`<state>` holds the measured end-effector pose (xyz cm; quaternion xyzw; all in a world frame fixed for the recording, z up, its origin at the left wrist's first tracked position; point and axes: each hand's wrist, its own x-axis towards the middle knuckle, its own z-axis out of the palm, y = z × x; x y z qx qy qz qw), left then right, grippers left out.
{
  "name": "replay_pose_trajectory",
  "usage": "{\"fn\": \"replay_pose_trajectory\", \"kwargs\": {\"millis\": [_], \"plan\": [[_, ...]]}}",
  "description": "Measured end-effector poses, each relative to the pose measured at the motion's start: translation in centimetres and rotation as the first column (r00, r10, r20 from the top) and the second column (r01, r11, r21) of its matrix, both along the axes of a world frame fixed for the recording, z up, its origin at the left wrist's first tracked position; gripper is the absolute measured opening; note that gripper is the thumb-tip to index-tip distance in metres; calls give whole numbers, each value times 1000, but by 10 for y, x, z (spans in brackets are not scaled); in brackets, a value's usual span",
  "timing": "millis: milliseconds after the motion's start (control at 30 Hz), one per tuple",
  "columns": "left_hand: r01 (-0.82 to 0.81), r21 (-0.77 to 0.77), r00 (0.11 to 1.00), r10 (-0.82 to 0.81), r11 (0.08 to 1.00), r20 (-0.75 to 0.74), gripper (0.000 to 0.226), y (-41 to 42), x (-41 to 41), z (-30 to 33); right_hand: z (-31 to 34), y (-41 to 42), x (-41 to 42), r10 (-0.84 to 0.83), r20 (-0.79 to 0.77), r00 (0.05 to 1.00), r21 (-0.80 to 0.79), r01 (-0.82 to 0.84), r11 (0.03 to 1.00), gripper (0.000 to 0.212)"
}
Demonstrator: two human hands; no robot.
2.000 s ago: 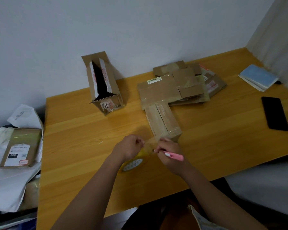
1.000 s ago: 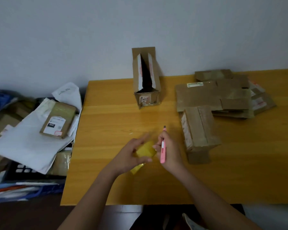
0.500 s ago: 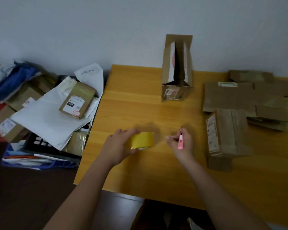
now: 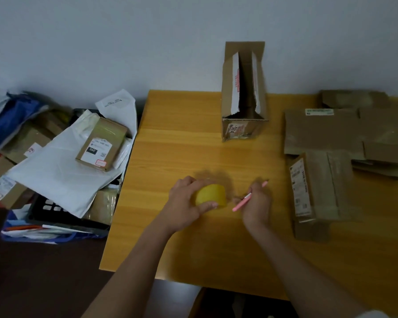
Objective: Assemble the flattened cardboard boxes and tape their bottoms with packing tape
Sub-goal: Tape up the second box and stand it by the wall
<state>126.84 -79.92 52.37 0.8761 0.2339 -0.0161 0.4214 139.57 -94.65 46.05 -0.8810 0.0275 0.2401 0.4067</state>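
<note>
Clearly both hands are set up for taping. The left hand (image 4: 184, 203) curls its fingers and thumb round the yellow roll of packing tape (image 4: 211, 195), holding it on its edge on the counter (image 4: 170, 138), probably to steady it while the free end is found. The right hand (image 4: 256, 203) grips a pink cutter (image 4: 248, 198) between curled fingers, its tip pointing up and away from the roll, likely kept ready so a length of tape can be cut without putting anything down.

An assembled box (image 4: 244, 92) stands near the wall at the counter's far edge, its top flaps open; it seems parked there out of the working space. To the right, a partly folded box (image 4: 315, 191) lies on its side just beside the right hand, within easy reach, so I judge it the next one to be taped. Behind it the flattened boxes (image 4: 345, 131) lie stacked, waiting their turn. Off the counter's left edge a heap of parcels and mailing bags (image 4: 62, 168) sits apart from the work.
</note>
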Motion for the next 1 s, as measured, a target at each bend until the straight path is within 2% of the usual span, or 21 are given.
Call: {"fn": "replay_pose_trajectory", "kwargs": {"millis": [33,133,233,300,333,400,467,533,633,700,800,867,933,1000], "plan": [[0,-4,1000,0,1000,-7,58,0,2,0,-4,1,-3,86,74,994,-99,-78,992,6],[2,-38,1000,-3,999,-19,55,4,1,1,-6,1,-12,287,222,932,-344,-201,917,38],[1,-52,1000,-2,999,-28,60,4,-3,2,1,-3,-14,366,315,876,-441,-207,873,66],[-3,-63,999,1,998,-37,61,4,-4,3,1,-8,-10,391,310,867,-488,-209,848,84],[-6,-70,999,3,998,-41,61,4,-5,4,0,-10,-7,394,285,874,-500,-216,839,90],[-15,-77,999,11,997,-47,61,4,-4,4,-2,-10,-5,454,282,845,-532,-256,807,89],[-15,-82,998,10,997,-58,58,4,-3,5,-1,-7,-9,432,324,842,-485,-244,840,73],[0,-85,997,-6,996,-78,52,4,-2,8,6,-7,-15,328,376,867,-369,-184,911,57],[4,-48,992,-10,999,-129,47,5,0,11,16,-16,-21,252,399,882,-193,-187,963,45],[15,-9,979,-16,1000,-201,46,3,6,16,30,-26,-22,228,458,859,-65,-223,973,39],[120,153,922,-53,981,-385,47,-6,21,27,57,-44,-14,170,574,801,71,-255,964,34],[232,256,886,-95,939,-455,51,-19,36,35,74,-65,-3,62,605,794,150,-190,970,29],[293,281,888,-151,914,-435,52,-39,57,43,84,-93,10,-34,581,813,168,-79,983,30],[347,270,905,-246,898,-346,54,-62,80,48,87,-121,20,-99,530,842,113,45,993,40]]}}
